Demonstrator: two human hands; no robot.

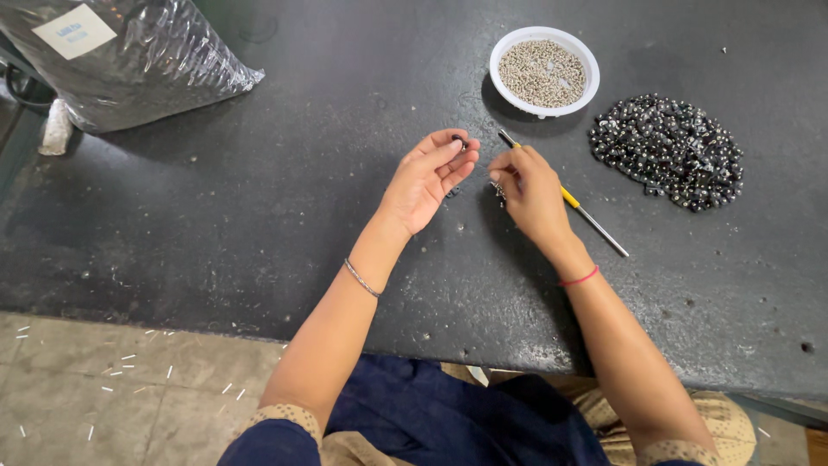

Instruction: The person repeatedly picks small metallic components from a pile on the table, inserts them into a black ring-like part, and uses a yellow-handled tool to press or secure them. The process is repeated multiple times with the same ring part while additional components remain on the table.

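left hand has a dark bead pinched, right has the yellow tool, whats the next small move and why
Probably bring the left hand and its dark bead across to the tip of the yellow-handled tool in the right hand. The bead sits at the fingertips, the tool's tip lies just beside it, and a small gap separates them.

1. Clear plastic bag (129,56) w/ dark contents, pale label on top, lies at far left corner of the dark worktable (259,216).
2. White round dish (544,71) full of small silvery bits, far side, right of centre.
3. Heap of dark shiny beads (668,151) just right of dish, not touching it.
4. Tiled floor (112,388) below table edge, strewn w/ short white slivers.
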